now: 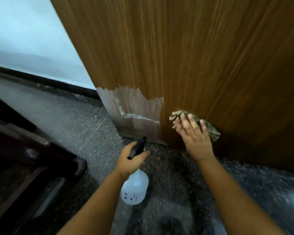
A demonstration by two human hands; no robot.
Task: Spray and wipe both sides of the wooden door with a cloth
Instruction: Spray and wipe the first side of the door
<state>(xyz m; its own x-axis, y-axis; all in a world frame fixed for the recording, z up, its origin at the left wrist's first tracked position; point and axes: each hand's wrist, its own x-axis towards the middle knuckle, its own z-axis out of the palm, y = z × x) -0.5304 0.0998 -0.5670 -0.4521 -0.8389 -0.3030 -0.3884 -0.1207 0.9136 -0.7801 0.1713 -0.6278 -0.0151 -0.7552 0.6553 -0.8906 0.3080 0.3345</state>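
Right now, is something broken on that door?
Yes. At the wooden door's bottom left corner, the brown surface layer has peeled away in a jagged patch, baring paler material with whitish streaks. The cloth is beside it.

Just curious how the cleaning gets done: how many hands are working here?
2. The left hand grips the spray bottle above the floor; the right hand presses a cloth flat against the lower wooden door.

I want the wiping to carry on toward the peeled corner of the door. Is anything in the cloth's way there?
Nothing visible: the cloth, pressed by the right hand, lies on the door beside the peeled patch.
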